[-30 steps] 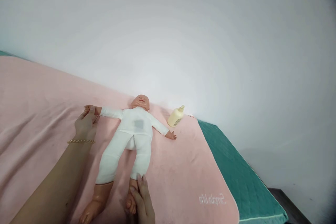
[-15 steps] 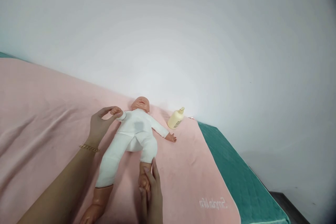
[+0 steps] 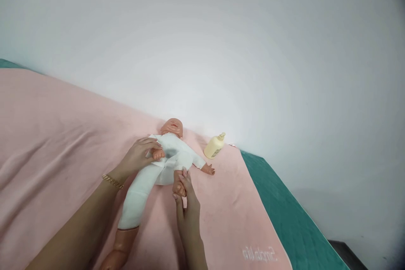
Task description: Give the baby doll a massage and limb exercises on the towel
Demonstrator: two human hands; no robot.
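Pink blanket: carries the doll, on its back, head by the far edge.
Left hand: closed narrowly around the doll's hand, over the belly.
Folded limbs: seemingly a cross-body fold, arm and opposite leg near but apart; the next move probably calls for a gentle, even hold.
Doll's look: white-clothed, smooth bare extremities.
Right hand: thumb and fingers holding the raised foot.
Yellow bottle: near the blanket's far right corner.
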